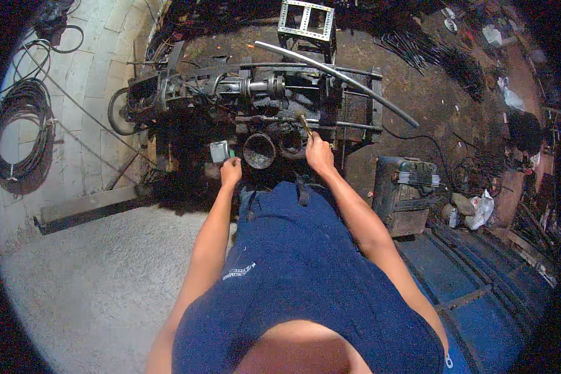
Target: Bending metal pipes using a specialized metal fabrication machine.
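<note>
The brush-like tool (307,128) pointed forward and slightly left from the right hand (320,153), its long axis crossing the near edge of the machine (187,90) and its tip close to the grey debris (293,108); the right hand was the nearer of the two to that debris. Its fingers were curled closed around the tool's near end. The left hand (230,169), at the machine's near edge just left of the round metal cup (259,151), gripped a pale flat plate (219,151) by its green end, though the exact finger placement was too small to tell.
</note>
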### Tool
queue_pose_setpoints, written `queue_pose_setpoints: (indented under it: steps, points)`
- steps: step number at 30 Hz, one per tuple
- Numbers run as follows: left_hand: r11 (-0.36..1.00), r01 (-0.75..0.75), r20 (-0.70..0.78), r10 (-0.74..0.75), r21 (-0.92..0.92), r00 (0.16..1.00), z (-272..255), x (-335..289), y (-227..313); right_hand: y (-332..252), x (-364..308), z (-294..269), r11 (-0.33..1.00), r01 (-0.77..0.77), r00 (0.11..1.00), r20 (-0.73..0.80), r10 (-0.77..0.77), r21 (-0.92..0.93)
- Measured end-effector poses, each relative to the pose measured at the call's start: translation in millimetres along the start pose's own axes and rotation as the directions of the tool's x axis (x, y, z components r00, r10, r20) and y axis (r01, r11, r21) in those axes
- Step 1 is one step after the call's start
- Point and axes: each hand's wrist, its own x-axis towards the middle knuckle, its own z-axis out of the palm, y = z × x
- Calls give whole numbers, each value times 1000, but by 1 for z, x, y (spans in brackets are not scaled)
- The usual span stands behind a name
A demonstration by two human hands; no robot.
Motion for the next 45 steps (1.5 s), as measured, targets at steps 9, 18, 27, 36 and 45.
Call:
queue_pose_setpoints:
  steps: [9,18,27,36,45]
  points:
    - [999,33,8,-33,11,999,1,1,1,7,2,8,999,43,997,-68,-44,-27]
    - [1000,-10,-13,10,12,1000,5,4,-6,9,3,10,997,63,994,-84,-66,-39]
    - [1000,-14,4,14,28,1000,3,4,-4,3,3,3,1000,11,1000,-8,-11,-24]
    - [999,43,30,-44,33,999,0,2,2,-25,6,-10,993,106,992,-71,-102,58]
    - [999,-27,14,27,20,1000,-1,0,2,-73,51,-1,974,221,956,-209,-207,44]
